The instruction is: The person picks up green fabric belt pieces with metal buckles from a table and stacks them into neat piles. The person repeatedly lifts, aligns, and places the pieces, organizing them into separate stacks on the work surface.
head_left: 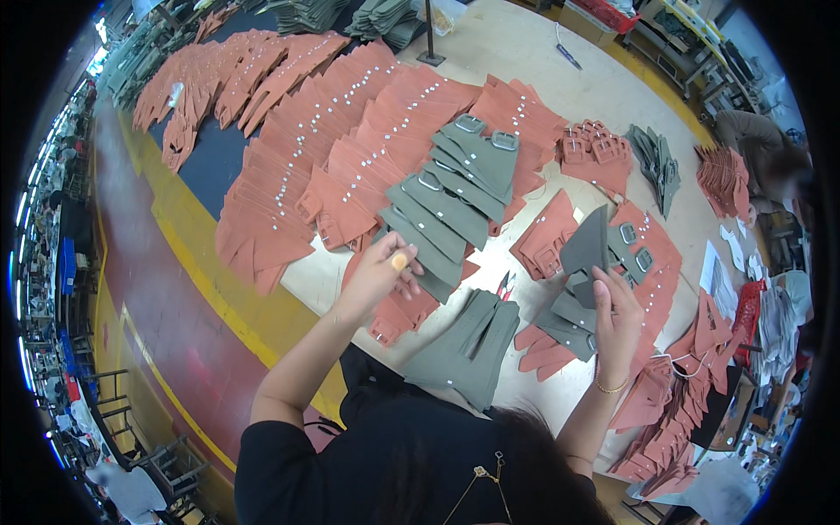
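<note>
Up from the fingertips of the right hand (pixel 618 317), a dark green tapered panel (pixel 584 245) stands tilted, pinched near its lower edge, the thumb and fingers closed only as far as the thin material requires. Well to the left of that grip, the left hand (pixel 381 273) is half curled, fingers apart, with nothing seen between them; a yellow-orange covering (pixel 399 262) sits on one finger. Contact with the adjacent row of overlapping green panels (pixel 442 214) cannot be confirmed.

Risks noted: the edge-only hold could let the panel pivot or slip. Just beyond the grip, green buckled tabs (pixel 619 252) could snag it if lowered carelessly. Between the hands, snips (pixel 505 284) could nick material dragged across them.
</note>
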